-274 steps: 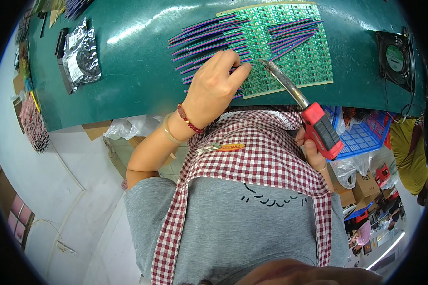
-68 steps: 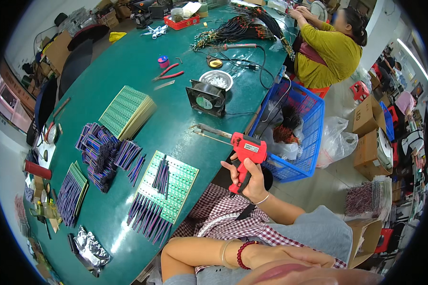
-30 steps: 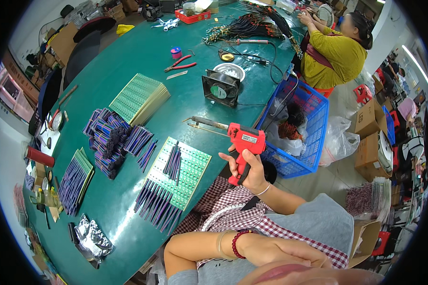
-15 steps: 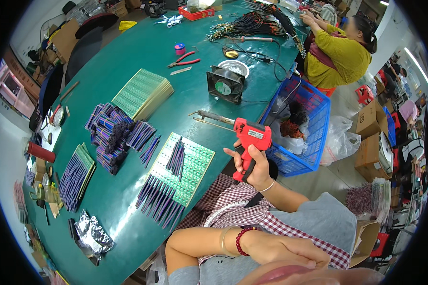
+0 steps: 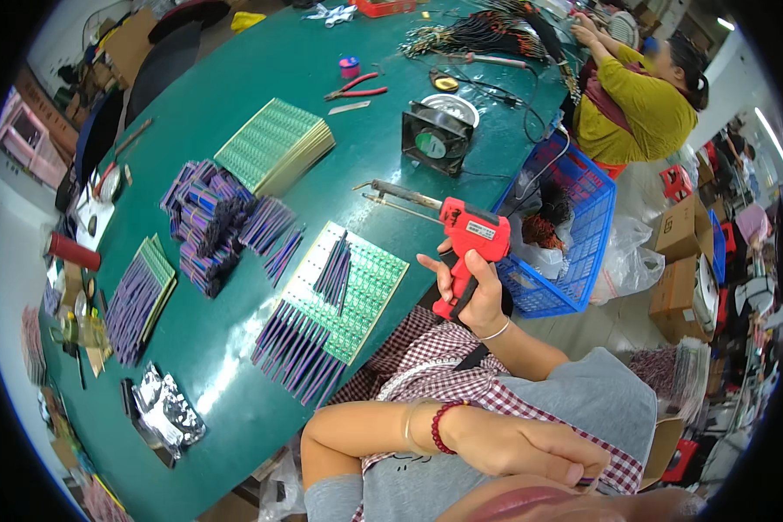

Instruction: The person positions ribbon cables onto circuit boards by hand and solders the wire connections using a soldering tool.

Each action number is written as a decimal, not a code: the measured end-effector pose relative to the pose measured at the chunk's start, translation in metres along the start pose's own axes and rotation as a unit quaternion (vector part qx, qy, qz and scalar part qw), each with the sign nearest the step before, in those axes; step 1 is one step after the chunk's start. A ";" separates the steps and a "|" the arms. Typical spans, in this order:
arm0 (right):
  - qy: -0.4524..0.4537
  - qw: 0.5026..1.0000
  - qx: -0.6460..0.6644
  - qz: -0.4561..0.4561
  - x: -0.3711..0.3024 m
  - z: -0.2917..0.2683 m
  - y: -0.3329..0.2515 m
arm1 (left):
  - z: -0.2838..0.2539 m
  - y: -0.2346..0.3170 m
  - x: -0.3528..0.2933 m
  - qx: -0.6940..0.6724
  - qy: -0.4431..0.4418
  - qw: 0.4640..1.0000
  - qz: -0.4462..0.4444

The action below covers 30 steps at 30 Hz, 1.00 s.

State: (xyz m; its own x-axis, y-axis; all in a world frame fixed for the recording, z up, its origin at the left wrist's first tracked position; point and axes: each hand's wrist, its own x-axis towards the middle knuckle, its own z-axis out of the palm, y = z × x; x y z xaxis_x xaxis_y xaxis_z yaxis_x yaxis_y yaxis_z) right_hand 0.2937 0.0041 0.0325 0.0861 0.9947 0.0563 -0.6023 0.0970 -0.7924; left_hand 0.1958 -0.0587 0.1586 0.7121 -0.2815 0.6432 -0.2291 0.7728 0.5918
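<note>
My right hand (image 5: 481, 291) grips a red soldering gun (image 5: 476, 229) by its handle, its long metal tip pointing left above the green table. My left hand (image 5: 518, 444), wearing a red bead bracelet, is drawn up close under my chin with the fingers curled; what they hold, if anything, is hidden. Left of the gun lies a green circuit board panel (image 5: 372, 285). A few dark purple wires (image 5: 332, 277) rest loose on it, and a row of similar wires (image 5: 297, 352) sticks out over its near edge. Bundled wires (image 5: 204, 217) are heaped farther left.
Behind stand a stack of panels (image 5: 274, 143) and a black fan (image 5: 436, 139). Red pliers (image 5: 357, 90) lie farther back. A wired panel (image 5: 139, 304) and a silver bag (image 5: 170, 418) sit left. A blue basket (image 5: 544, 298) is right of the table; a co-worker (image 5: 635, 109) is beyond.
The view has tilted, so the near table items appear higher. The soldering gun stays in my right hand. My left hand remains by my chin, its fingers slightly shifted.
</note>
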 end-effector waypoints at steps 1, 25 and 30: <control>0.006 1.000 0.002 0.005 0.001 -0.001 0.001 | -0.004 0.000 -0.003 0.051 0.020 0.998 0.041; -0.125 0.978 -0.122 0.111 -0.004 -0.023 0.006 | 0.018 -0.055 -0.206 0.635 0.760 0.040 -0.136; -0.149 0.957 -0.116 0.221 -0.024 -0.033 0.006 | 0.019 -0.057 -0.209 0.668 0.727 0.007 -0.157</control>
State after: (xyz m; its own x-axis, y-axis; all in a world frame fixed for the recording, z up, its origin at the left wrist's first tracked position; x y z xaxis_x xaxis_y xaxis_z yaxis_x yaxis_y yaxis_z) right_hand 0.3138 -0.0200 0.0066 -0.3869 0.9060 -0.1719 -0.3328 -0.3110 -0.8902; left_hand 0.0479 -0.0547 -0.0005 -0.1520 0.9044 0.3986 0.8256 -0.1056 0.5544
